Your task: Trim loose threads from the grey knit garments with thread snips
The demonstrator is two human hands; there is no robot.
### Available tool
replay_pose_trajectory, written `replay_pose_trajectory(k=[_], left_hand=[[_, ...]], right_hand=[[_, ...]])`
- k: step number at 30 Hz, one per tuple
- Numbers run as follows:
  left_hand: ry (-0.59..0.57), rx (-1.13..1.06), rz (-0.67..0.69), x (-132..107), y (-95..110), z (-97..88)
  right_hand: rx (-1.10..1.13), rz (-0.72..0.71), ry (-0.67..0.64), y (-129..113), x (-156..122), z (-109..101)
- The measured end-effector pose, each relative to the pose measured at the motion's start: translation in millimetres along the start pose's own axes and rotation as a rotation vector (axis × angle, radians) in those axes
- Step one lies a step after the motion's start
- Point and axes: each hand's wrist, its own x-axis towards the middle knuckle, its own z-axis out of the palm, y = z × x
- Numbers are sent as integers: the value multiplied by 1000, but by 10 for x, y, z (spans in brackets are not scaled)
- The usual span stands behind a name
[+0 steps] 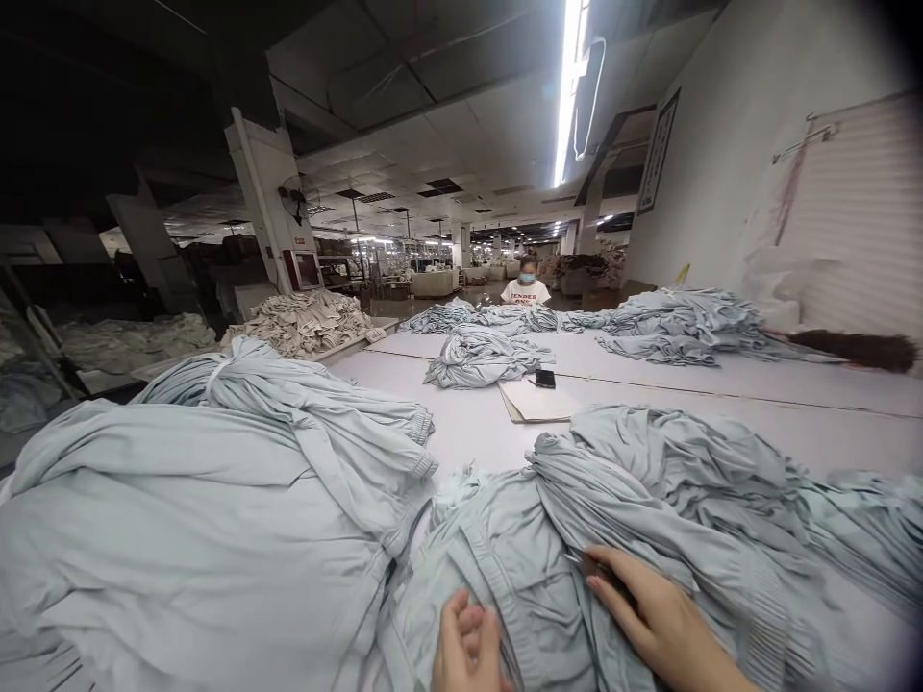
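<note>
My right hand [653, 605] is closed around a small dark tool with a pointed metal tip, which looks like thread snips [618, 584]. Its tip rests over the pale blue-grey garment [523, 557] in front of me. My left hand [468, 646] is at the bottom centre, beside the garment's ribbed waistband [497, 586]. Its fingers are loosely curled, with the thumb apart from the index finger, and nothing shows between them. Just right of my right hand lies a gathered bundle of the same fabric [641, 509].
A large tied heap of garments [202, 500] fills the left of the white table [468, 432]. Farther back lie papers [537, 402], a black phone-like object [545, 379] and more garment piles [685, 322]. A masked person [526, 288] is beyond the far edge.
</note>
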Motion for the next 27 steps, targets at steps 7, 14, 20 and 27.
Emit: replay_pose_trajectory(k=[7, 14, 20, 27], left_hand=[[-145, -267, 130, 26, -169, 657], [-50, -34, 260, -25, -39, 732], [-55, 50, 392, 58, 361, 751], [-281, 9, 412, 125, 495, 654]], right_hand=[[160, 111, -8, -588, 194, 116], [287, 136, -42, -625, 342, 194], [496, 97, -123, -661, 334, 46], [247, -112, 127, -489, 262, -13]])
